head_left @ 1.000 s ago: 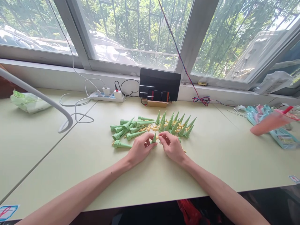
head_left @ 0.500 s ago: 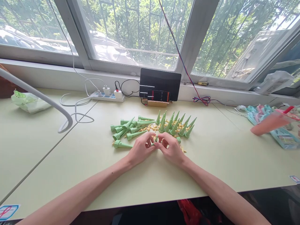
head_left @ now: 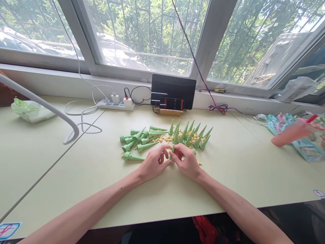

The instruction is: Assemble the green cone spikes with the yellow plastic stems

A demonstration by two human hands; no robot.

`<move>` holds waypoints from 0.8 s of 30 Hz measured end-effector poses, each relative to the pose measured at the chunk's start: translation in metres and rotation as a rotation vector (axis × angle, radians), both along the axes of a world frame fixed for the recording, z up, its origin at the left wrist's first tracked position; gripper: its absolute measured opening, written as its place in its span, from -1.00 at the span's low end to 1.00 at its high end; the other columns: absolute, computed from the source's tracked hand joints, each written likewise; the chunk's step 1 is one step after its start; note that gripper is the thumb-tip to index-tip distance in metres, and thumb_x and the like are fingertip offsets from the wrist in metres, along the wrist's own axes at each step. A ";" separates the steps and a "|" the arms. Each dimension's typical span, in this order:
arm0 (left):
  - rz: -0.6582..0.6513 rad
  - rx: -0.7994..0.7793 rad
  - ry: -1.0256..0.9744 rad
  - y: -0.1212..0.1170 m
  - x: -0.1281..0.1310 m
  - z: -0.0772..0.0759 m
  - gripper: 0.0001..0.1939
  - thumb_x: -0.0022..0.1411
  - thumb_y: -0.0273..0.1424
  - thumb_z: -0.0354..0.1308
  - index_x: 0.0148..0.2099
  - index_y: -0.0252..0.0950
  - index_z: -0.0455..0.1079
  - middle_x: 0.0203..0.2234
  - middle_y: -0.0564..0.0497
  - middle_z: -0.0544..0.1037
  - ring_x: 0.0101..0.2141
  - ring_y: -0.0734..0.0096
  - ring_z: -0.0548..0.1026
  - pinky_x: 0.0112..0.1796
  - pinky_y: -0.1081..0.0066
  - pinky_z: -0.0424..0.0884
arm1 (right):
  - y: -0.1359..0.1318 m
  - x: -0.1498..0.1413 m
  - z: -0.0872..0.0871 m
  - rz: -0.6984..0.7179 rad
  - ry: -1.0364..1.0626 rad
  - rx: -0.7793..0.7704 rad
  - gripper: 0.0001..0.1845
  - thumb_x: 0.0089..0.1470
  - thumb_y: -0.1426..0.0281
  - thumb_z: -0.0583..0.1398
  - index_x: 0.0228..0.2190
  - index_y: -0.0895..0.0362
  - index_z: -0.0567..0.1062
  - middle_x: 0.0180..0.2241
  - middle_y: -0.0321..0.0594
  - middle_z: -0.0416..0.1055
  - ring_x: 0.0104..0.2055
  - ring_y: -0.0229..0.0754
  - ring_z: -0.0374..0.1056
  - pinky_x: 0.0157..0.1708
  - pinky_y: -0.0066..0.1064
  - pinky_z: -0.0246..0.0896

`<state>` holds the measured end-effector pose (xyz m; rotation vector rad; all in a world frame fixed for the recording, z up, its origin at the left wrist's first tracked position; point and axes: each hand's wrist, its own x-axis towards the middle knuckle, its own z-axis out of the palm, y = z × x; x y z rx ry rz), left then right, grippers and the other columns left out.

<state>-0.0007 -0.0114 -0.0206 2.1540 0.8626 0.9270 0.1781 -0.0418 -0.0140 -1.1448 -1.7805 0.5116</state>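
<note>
A small green plastic spike (head_left: 173, 148), cone-shaped with its tip up, stands between my hands at the near edge of the pile. My right hand (head_left: 187, 160) pinches it between thumb and fingers. My left hand (head_left: 154, 161) curls round from the other side, its thumb and fingertips at the spike's lower part, which the fingers partly hide. Left of the hands lie several green spikes (head_left: 133, 157) on their sides, with ribbed caps. Behind the right hand, several more spikes (head_left: 189, 138) stand upright on their bases among loose small yellow fittings (head_left: 162, 138).
A tablet (head_left: 175, 88) and a phone (head_left: 177, 103) lean on a cardboard stand by the window. Back left is a power strip (head_left: 119, 105) with cables. A pink drink cup (head_left: 289, 135) tilts at the right, beside plastic packets (head_left: 307, 147). A white curved tube (head_left: 50, 106) crosses the left.
Between my fingers the green spike has turned more upright and its tip now shows higher. The left fingers have loosened slightly. The pile looks the same.
</note>
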 end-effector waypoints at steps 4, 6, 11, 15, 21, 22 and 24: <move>-0.027 0.086 0.011 -0.002 -0.002 0.004 -0.74 0.21 -0.38 0.18 -0.06 -0.24 0.29 -0.43 0.15 0.42 -0.62 0.65 0.25 -0.52 0.53 0.25 | 0.000 0.000 -0.001 -0.023 0.033 0.012 -0.81 0.22 0.31 0.13 -0.42 0.11 0.39 -0.49 -0.28 0.31 -0.51 -0.27 0.20 -0.50 -0.42 0.18; -0.014 0.111 0.011 -0.002 -0.002 0.004 -0.85 0.23 -0.36 0.17 -0.18 -0.26 0.29 -0.47 0.15 0.40 -0.63 0.65 0.22 -0.53 0.52 0.22 | 0.000 0.000 -0.002 -0.042 0.056 0.026 -0.81 0.22 0.31 0.13 -0.42 0.11 0.39 -0.50 -0.28 0.31 -0.52 -0.28 0.19 -0.51 -0.43 0.18; 0.036 0.180 0.061 0.001 -0.001 -0.004 -0.60 0.36 -0.31 -0.01 -0.53 -0.28 0.05 -0.67 0.16 0.13 -0.61 0.56 0.06 -0.53 0.46 0.07 | 0.002 0.001 -0.001 -0.087 0.059 0.089 -0.81 0.22 0.33 0.12 -0.44 0.11 0.37 -0.52 -0.29 0.30 -0.54 -0.29 0.19 -0.54 -0.45 0.16; -0.086 0.204 0.142 0.000 0.000 -0.004 -0.57 0.41 -0.35 -0.12 -0.54 -0.27 -0.06 -0.66 0.15 0.05 -0.59 0.51 -0.01 -0.52 0.43 0.01 | 0.002 0.002 -0.002 -0.127 0.018 0.149 -0.81 0.22 0.35 0.12 -0.44 0.11 0.38 -0.54 -0.30 0.30 -0.56 -0.30 0.18 -0.57 -0.46 0.15; -0.177 0.261 0.150 -0.002 -0.002 0.001 -0.72 0.38 -0.50 -0.19 -0.36 -0.29 0.26 -0.59 0.11 0.26 -0.56 0.51 0.14 -0.48 0.48 0.13 | 0.005 0.003 -0.009 -0.230 -0.001 0.320 -0.86 0.22 0.39 0.14 -0.41 0.12 0.39 -0.56 -0.33 0.33 -0.60 -0.34 0.19 -0.58 -0.50 0.18; -0.187 0.280 0.144 -0.001 -0.002 0.002 -0.73 0.36 -0.53 -0.20 -0.28 -0.30 0.31 -0.58 0.10 0.29 -0.55 0.51 0.18 -0.47 0.49 0.16 | 0.006 0.004 -0.010 -0.241 -0.002 0.358 -0.87 0.21 0.40 0.14 -0.41 0.12 0.39 -0.56 -0.35 0.32 -0.61 -0.35 0.19 -0.58 -0.50 0.18; -0.198 0.316 0.136 0.000 -0.003 0.001 -0.72 0.33 -0.56 -0.18 -0.13 -0.32 0.36 -0.55 0.09 0.37 -0.53 0.51 0.25 -0.44 0.50 0.21 | 0.008 0.005 -0.012 -0.252 -0.014 0.420 -0.89 0.21 0.43 0.15 -0.39 0.12 0.39 -0.57 -0.36 0.31 -0.61 -0.36 0.18 -0.59 -0.52 0.17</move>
